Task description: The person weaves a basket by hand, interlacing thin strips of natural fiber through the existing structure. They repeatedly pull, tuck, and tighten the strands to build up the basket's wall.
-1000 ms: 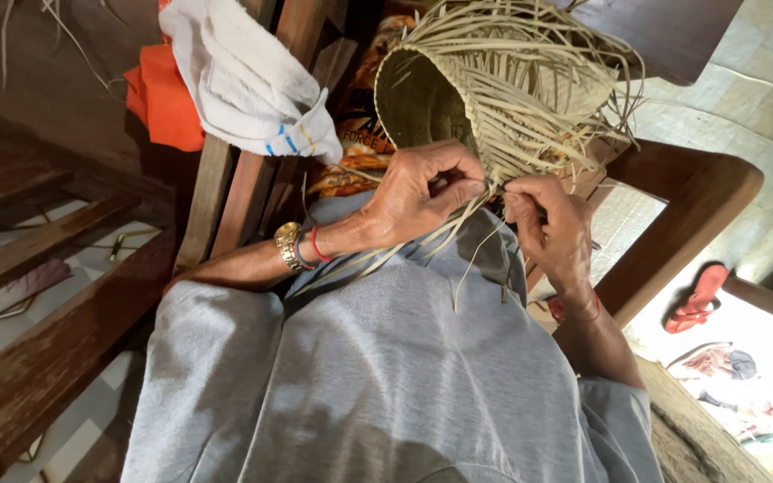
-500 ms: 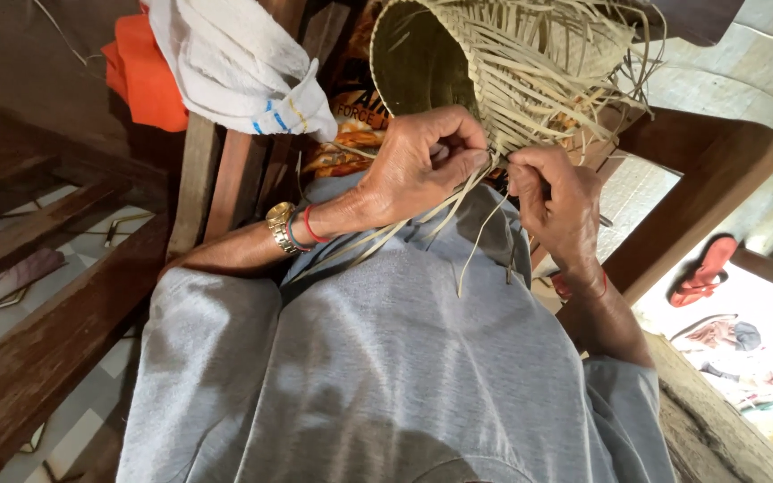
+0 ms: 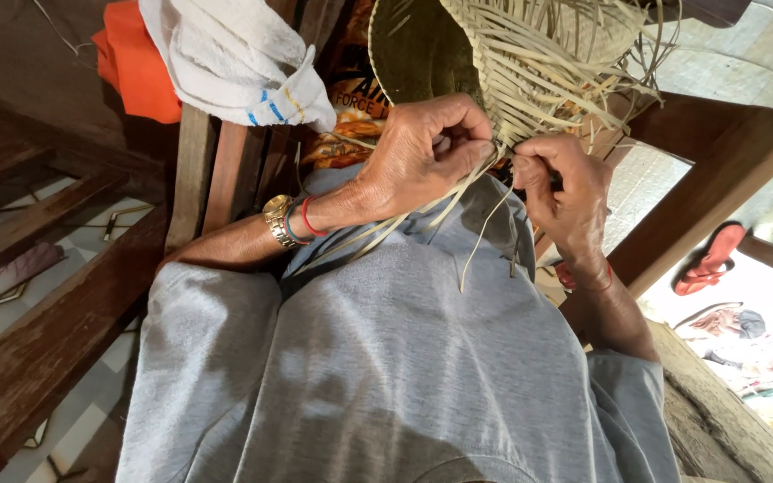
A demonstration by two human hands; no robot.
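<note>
Head view, looking down over a grey shirt (image 3: pixel 386 358). At twelve o'clock, a half-woven straw basket (image 3: pixel 512 63), mouth turned toward the camera, loose strips sticking out of its unfinished edge toward two o'clock. Just below it, near the middle of the frame, left hand (image 3: pixel 427 152) curled tight, fingers and thumb pinched on a bundle of straw strips (image 3: pixel 404 224) at the basket's edge; strips trailing from under the palm toward seven o'clock, across the shirt. On that wrist, a gold watch (image 3: pixel 277 219) with red and blue bands beside it. At three o'clock from the left hand, close but with a small gap between, right hand (image 3: pixel 561 192), fingers folded in, thumb and forefinger nipped on a thin strip at the same edge; a red band round its wrist. At eleven o'clock, a white cloth (image 3: pixel 243 58) with blue stripes draped over an orange cloth (image 3: pixel 131 72) on a wooden chair back (image 3: pixel 225 170). At three o'clock, a curved wooden armrest (image 3: pixel 717 170); beyond it, a red sandal (image 3: pixel 713 259) on the floor.
</note>
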